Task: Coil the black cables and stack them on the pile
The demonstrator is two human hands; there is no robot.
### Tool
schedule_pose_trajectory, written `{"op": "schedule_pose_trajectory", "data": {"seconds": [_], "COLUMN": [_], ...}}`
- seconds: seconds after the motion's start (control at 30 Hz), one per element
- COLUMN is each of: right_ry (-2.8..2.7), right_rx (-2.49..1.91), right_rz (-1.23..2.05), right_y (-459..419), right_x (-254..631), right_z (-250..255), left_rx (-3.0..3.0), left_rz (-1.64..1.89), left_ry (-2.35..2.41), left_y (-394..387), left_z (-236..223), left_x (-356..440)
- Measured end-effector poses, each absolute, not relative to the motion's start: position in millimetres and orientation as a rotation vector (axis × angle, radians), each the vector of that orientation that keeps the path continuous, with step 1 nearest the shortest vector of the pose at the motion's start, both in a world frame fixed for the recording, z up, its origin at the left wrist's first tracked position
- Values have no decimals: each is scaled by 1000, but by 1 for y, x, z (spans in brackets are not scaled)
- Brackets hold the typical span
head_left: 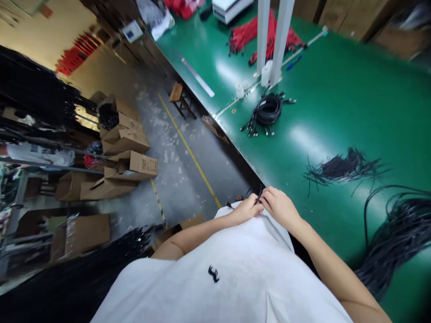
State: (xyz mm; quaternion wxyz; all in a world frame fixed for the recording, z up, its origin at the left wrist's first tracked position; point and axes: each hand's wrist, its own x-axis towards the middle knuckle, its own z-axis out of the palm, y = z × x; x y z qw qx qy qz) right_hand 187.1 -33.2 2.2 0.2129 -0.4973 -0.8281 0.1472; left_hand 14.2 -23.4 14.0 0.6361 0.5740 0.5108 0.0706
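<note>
Close in front of my white shirt, at the table's edge, both hands meet around a thin black cable [259, 194]. My left hand [245, 210] is closed on it with the fingertips pinched. From the other side my right hand [279, 207] also pinches the cable, fingers bent and touching near the left ones. Most of the cable is hidden by the fingers and the shirt. To the right of my hands lies a loose pile of thin black ties [345, 167]. A large bundle of black cables [400, 231] spreads at the right edge.
A coiled set of black cables [270, 111] sits on the green table [340, 98], before white posts [278, 42]. Red cable bundles [244, 37], a ruler [198, 77] and a blue pen [294, 63] lie farther back. Left are a stool [176, 93] and cardboard boxes [133, 167].
</note>
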Motion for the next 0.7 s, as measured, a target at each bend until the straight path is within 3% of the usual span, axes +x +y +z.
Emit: {"op": "schedule_pose_trajectory", "data": {"seconds": [0.17,0.43,0.57,0.7], "right_ry": [-2011,-2001,-1695,-1291], "right_rx": [-1592,-1501,-1568,-1594], "right_rz": [205,732,725,639], "right_y": [-36,-67,-56,-43], "right_x": [221,202,168,155], "right_z": [1,-38,-58,-51], "left_rx": [1238,1283,1479,1229], "left_rz": [342,414,259,361], "left_ry": [1211,1110,974,907], "left_y": [-4,24,11,-5], "left_z": [-2,41,50,40], "left_x": [7,20,32,33]}}
